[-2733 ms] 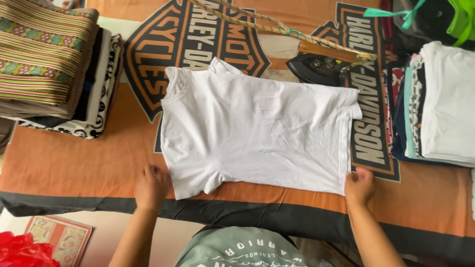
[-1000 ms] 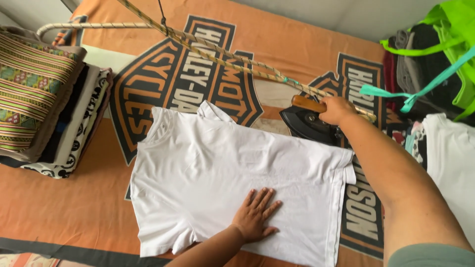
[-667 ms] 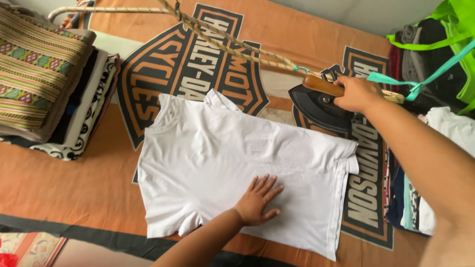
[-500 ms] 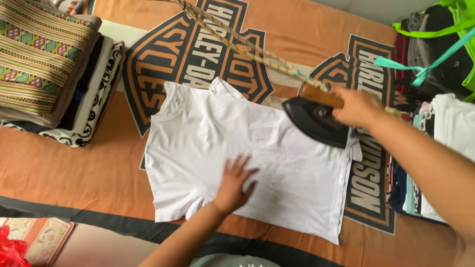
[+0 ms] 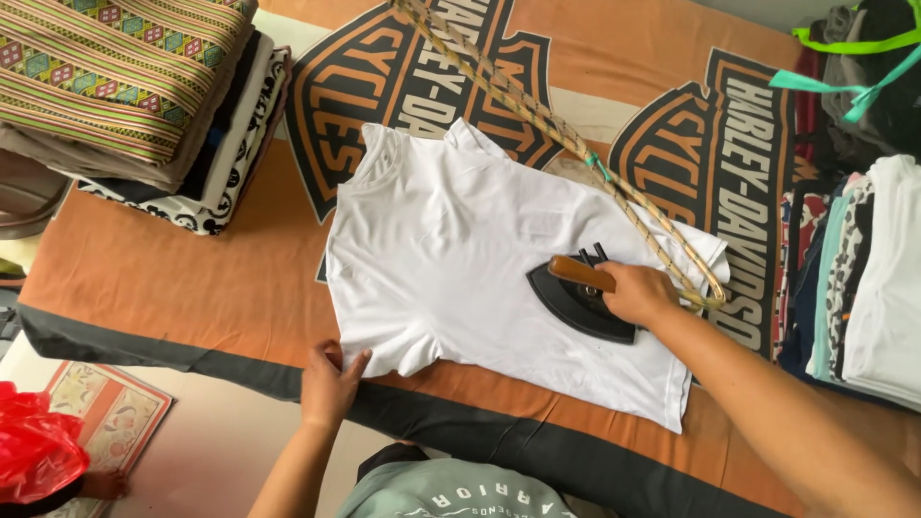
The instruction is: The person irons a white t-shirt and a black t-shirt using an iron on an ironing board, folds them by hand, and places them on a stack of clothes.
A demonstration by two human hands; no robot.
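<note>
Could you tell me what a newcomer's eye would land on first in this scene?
First the white T-shirt, spread flat mid-frame on the orange printed blanket. Next the black iron resting on it, gripped by the right hand, while the left hand pinches the shirt's near sleeve. Folded clothes are stacked at the upper left.

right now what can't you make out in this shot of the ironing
Head view only:
- Soleplate of the black iron: pressed face down on the white t-shirt.
- Right hand palm and the rear of the wooden handle: covered by the hand itself.
- Cord far end: cut off by the top edge.
- Left hand fingertips: tucked under the shirt hem.
- Folded stack on the right: cut off by the frame edge.
</note>
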